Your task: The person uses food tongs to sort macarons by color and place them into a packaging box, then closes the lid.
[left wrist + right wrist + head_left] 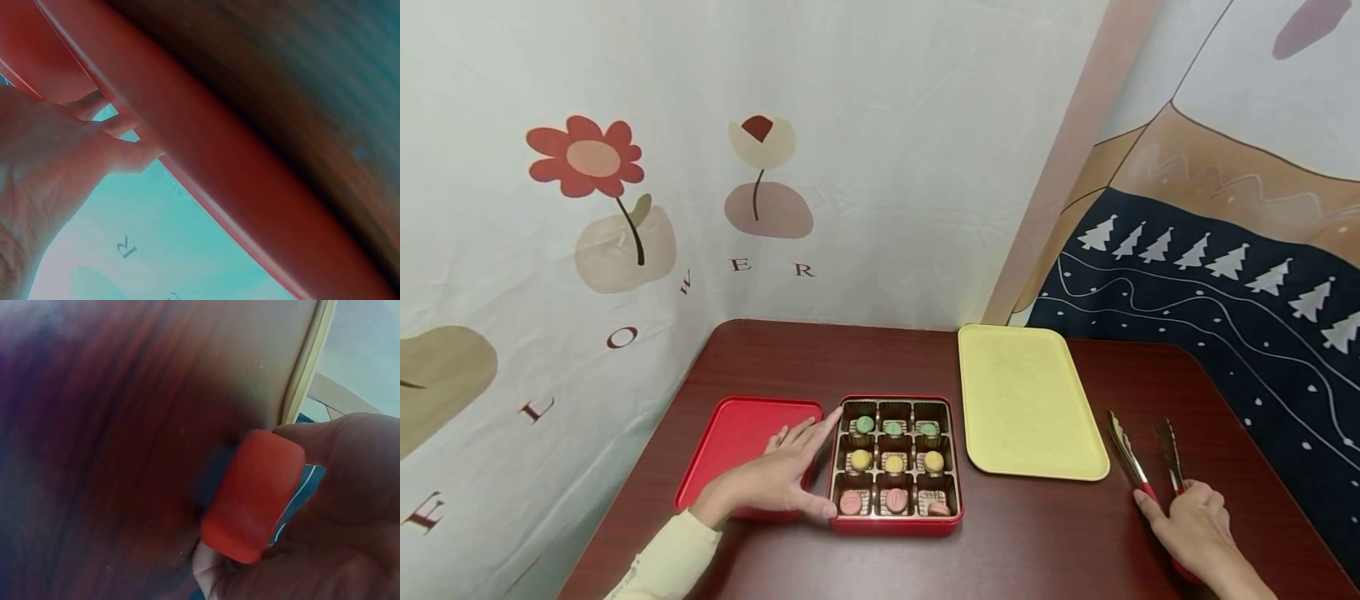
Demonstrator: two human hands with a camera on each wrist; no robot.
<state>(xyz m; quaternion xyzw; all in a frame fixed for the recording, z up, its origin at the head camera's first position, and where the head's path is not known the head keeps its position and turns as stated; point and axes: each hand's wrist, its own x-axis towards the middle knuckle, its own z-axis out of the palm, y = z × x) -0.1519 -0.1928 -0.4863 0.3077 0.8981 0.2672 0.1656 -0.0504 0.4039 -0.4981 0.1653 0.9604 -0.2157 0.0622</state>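
Note:
A red box [898, 527] sits near the table's middle, its dark insert split into compartments. Small round macaron-like sweets lie inside: green [865, 424] at the back, yellow [861, 460] in the middle row, pink [851, 502] at the front. With fingers spread, my left hand [775, 479] touches the box's left side; the left wrist view has its fingertips at a red side wall [237, 162]. On the right, my right hand [1198, 529] grips metal tongs [1127, 458] by their red handles, the arms spread apart. One red handle end [256, 494] fills the right wrist view's middle.
Left of the box lies a red lid [741, 425], partly under my left hand and forearm. A yellow tray [1022, 400] rests between the box and the tongs, reaching the far edge of the brown table [1037, 542]. Printed cloths [887, 167] hang behind.

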